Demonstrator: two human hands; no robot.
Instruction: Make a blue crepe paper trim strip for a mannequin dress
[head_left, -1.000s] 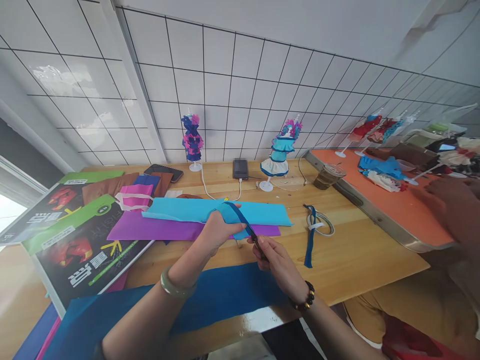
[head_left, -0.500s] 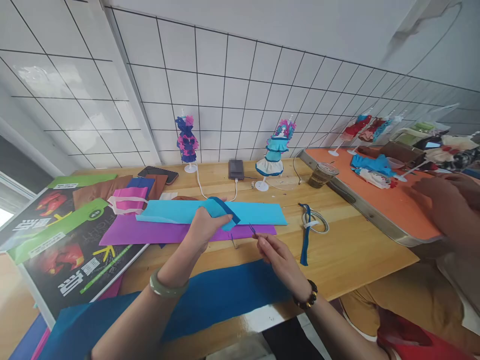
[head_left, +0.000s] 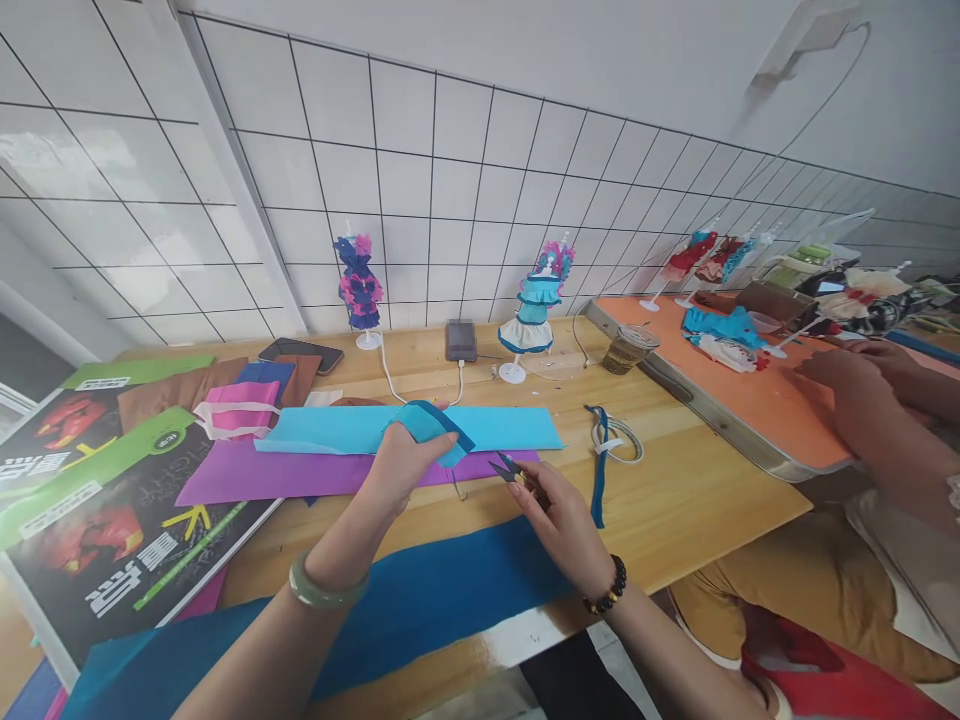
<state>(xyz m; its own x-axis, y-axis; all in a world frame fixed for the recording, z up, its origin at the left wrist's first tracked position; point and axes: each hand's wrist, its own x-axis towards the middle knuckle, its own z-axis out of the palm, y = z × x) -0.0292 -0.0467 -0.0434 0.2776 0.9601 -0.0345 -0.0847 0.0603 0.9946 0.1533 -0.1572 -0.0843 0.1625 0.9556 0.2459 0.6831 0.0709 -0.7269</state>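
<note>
My left hand [head_left: 401,465] is closed on a folded bundle of light blue and dark blue paper [head_left: 433,432], held just above the table. My right hand [head_left: 559,515] grips small thread snips [head_left: 507,468], blades pointing left toward the bundle and a little apart from it. Under the hands lie a light blue paper sheet [head_left: 517,428] on top of a purple sheet [head_left: 255,472], and a dark blue sheet [head_left: 442,590] lies near the table's front edge. A thin needle or pin [head_left: 455,487] is just visible between my hands.
A dark blue strip [head_left: 598,470] and a tape roll [head_left: 619,440] lie right of my hands. Two small dressed mannequins [head_left: 358,290] [head_left: 531,312], a charger [head_left: 460,340] and a phone [head_left: 301,352] stand at the back. Boxes [head_left: 112,500] sit left. Another person's hands [head_left: 862,390] work over an orange tray [head_left: 757,420].
The dark blue strip that ran between my hands has left my right hand and is now bunched in the left. My right hand dropped back, now showing the snips open.
</note>
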